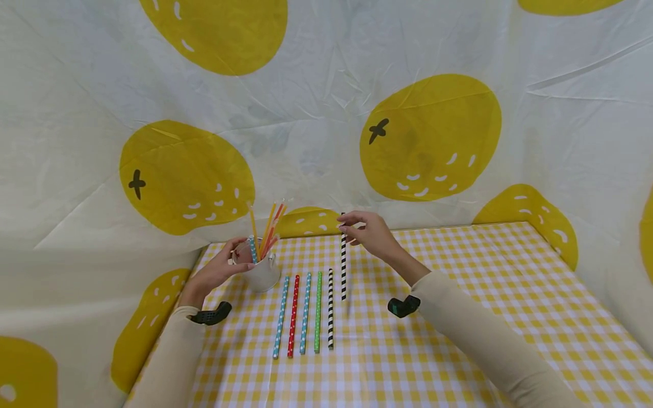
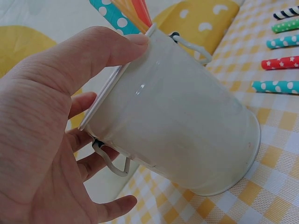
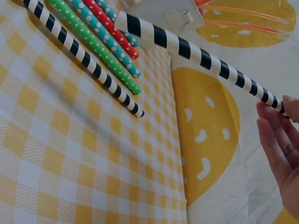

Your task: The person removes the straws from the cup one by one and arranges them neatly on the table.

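My left hand [image 1: 220, 273] grips the rim of a small white metal bucket [image 2: 173, 112], thumb on the near side and fingers around the far side. Inside the bucket stand orange and red translucent straws [image 1: 270, 229] and a blue dotted paper straw [image 1: 252, 249]. At the right, my right hand [image 1: 372, 233] pinches the upper end of a black-and-white striped paper straw [image 3: 205, 58], which hangs upright above the cloth and casts a shadow. Beside it, a row of paper straws lies on the table: blue dotted [image 1: 281, 317], red [image 1: 293, 317], another blue, green [image 1: 318, 311] and black-and-white striped [image 1: 330, 309].
A yellow-and-white checked cloth [image 1: 433, 351] covers the table. Behind and to the left hangs a pale sheet printed with big yellow fruit [image 1: 433, 136], close to the table's back edge. The bucket has small side handles [image 2: 112, 161].
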The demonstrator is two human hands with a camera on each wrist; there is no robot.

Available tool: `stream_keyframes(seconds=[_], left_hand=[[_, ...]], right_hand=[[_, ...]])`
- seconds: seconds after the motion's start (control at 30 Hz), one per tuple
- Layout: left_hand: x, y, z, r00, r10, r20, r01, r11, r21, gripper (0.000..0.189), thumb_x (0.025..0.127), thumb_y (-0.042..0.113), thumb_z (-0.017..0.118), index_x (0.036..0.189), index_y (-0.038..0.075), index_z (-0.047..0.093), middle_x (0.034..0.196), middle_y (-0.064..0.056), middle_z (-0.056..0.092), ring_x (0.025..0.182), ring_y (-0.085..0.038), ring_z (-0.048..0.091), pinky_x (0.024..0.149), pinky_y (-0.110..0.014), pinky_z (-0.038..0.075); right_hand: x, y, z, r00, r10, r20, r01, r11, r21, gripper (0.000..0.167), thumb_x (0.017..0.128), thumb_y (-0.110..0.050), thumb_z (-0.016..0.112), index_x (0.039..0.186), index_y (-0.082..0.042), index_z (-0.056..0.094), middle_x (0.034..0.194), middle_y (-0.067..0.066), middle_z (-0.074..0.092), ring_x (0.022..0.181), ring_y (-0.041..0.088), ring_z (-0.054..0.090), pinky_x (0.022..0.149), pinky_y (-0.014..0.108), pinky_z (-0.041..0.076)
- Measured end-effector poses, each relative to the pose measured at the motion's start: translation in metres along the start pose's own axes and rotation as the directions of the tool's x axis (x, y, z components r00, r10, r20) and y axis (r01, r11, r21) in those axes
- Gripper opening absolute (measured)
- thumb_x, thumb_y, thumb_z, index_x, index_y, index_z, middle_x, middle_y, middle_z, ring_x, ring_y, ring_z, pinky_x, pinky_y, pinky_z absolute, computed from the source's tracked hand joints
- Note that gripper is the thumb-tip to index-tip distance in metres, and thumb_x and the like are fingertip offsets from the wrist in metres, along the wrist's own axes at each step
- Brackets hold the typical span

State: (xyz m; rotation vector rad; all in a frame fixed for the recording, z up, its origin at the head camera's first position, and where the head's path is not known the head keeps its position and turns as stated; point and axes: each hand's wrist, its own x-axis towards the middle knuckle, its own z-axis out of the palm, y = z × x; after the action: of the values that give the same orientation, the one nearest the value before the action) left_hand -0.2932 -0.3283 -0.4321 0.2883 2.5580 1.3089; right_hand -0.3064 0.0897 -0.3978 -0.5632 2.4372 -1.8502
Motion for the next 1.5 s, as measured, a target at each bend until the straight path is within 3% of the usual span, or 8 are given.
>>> stream_keyframes(seconds=[0.1, 0.3, 0.47, 0.7, 0.93, 1.17, 1.5], left_hand=[[0.000, 0.000, 0.000, 1.000, 0.001, 0.002, -0.001, 1.000, -0.004, 0.082, 0.096, 0.040, 0.072, 0.159, 0.021, 0.023, 0.137, -0.016, 0.032, 0.127, -0.035, 0.030, 0.094, -0.051, 0.034], [0.000, -0.001, 0.000, 1.000, 0.003, 0.001, -0.003, 1.000, -0.002, 0.083, 0.096, 0.039, 0.072, 0.160, 0.021, 0.022, 0.136, -0.016, 0.033, 0.127, -0.035, 0.030, 0.095, -0.051, 0.034], [0.000, 0.000, 0.001, 1.000, 0.002, 0.000, -0.002, 1.000, -0.005, 0.082, 0.096, 0.039, 0.072, 0.159, 0.021, 0.023, 0.131, -0.016, 0.034, 0.126, -0.034, 0.031, 0.094, -0.051, 0.034], [-0.001, 0.000, 0.000, 1.000, 0.003, -0.006, -0.003, 1.000, 0.003, 0.083, 0.095, 0.040, 0.072, 0.159, 0.021, 0.023, 0.143, -0.016, 0.030, 0.131, -0.037, 0.029, 0.097, -0.053, 0.034], [-0.001, 0.001, 0.001, 1.000, 0.021, -0.001, -0.021, 1.000, 0.011, 0.079, 0.097, 0.037, 0.071, 0.159, 0.021, 0.023, 0.124, -0.017, 0.034, 0.119, -0.034, 0.031, 0.090, -0.051, 0.033], [-0.002, 0.001, 0.001, 1.000, 0.029, 0.005, -0.029, 1.000, 0.011, 0.079, 0.098, 0.037, 0.070, 0.159, 0.021, 0.023, 0.125, -0.016, 0.033, 0.120, -0.034, 0.031, 0.090, -0.050, 0.033], [-0.001, -0.001, 0.001, 1.000, 0.030, -0.002, -0.030, 0.999, 0.025, 0.078, 0.097, 0.038, 0.070, 0.159, 0.022, 0.024, 0.133, -0.017, 0.033, 0.123, -0.035, 0.031, 0.091, -0.050, 0.034]], right_hand=[[-0.002, 0.007, 0.001, 0.998, 0.034, 0.046, -0.033, 0.999, -0.033, 0.030, 0.099, -0.008, 0.067, 0.129, -0.010, 0.068, 0.116, 0.016, 0.067, 0.088, 0.031, 0.072, 0.082, 0.052, 0.058], [-0.004, 0.018, 0.004, 0.986, 0.109, 0.128, -0.095, 0.989, -0.113, 0.038, 0.097, -0.004, 0.068, 0.134, -0.010, 0.064, 0.122, 0.018, 0.060, 0.089, 0.033, 0.071, 0.082, 0.049, 0.059], [-0.006, 0.028, 0.009, 0.979, 0.139, 0.151, -0.121, 0.985, -0.123, 0.039, 0.093, -0.001, 0.071, 0.131, -0.007, 0.066, 0.119, 0.020, 0.059, 0.087, 0.037, 0.070, 0.081, 0.049, 0.059], [-0.009, 0.039, 0.015, 0.963, 0.158, 0.218, -0.128, 0.981, -0.149, 0.035, 0.092, -0.003, 0.074, 0.126, -0.004, 0.066, 0.114, 0.020, 0.062, 0.085, 0.030, 0.070, 0.080, 0.050, 0.058], [-0.013, 0.050, 0.022, 0.937, 0.210, 0.278, -0.157, 0.966, -0.203, 0.036, 0.093, -0.004, 0.073, 0.127, 0.000, 0.064, 0.109, 0.018, 0.062, 0.086, 0.036, 0.071, 0.077, 0.045, 0.059], [-0.014, 0.059, 0.028, 0.922, 0.269, 0.280, -0.208, 0.951, -0.227, 0.036, 0.091, -0.004, 0.074, 0.126, 0.000, 0.066, 0.101, 0.015, 0.062, 0.080, 0.031, 0.072, 0.072, 0.043, 0.060], [-0.017, 0.065, 0.035, 0.913, 0.251, 0.323, -0.137, 0.932, -0.336, 0.030, 0.088, -0.005, 0.078, 0.116, 0.003, 0.070, 0.079, 0.011, 0.066, 0.065, 0.021, 0.064, 0.059, 0.026, 0.048]])
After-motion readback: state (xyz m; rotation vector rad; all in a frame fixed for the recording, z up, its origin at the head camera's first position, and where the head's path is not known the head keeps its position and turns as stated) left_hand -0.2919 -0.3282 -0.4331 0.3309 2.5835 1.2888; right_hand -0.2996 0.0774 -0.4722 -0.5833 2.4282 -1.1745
